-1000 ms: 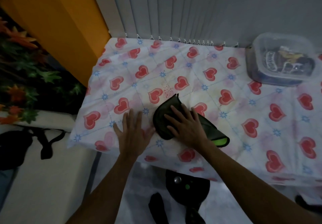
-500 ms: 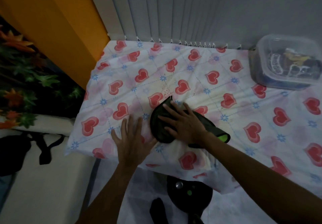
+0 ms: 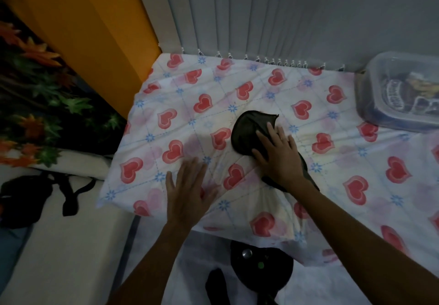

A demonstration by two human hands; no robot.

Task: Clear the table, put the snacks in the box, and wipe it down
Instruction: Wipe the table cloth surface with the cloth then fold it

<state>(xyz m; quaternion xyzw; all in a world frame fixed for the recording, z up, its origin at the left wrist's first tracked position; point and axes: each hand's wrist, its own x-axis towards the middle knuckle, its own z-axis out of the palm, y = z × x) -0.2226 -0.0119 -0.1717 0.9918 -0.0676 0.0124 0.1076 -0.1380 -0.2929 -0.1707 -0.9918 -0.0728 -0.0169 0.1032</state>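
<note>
Tabletop (image 3: 344, 138) under loose heart-print cover (image 3: 180, 124); lidded box (image 3: 367, 105), snacks (image 3: 401, 91) inside, far right. Rag (image 3: 247, 131) mid-table under flat right hand (image 3: 278, 155), left hand (image 3: 187, 193) flat near front edge: both grips released. Risk: wiping friction bunches the cover or drags it off the edge.

At three o'clock the clear box (image 3: 370, 114) runs off the right edge, its contents a dim blur through the lid. The right hand (image 3: 278, 155) and forearm cover the near half of the dark cloth (image 3: 247, 133). At six o'clock a black round thing (image 3: 261, 274) sits partly under the tablecloth (image 3: 180, 105); I can't tell what it is.
</note>
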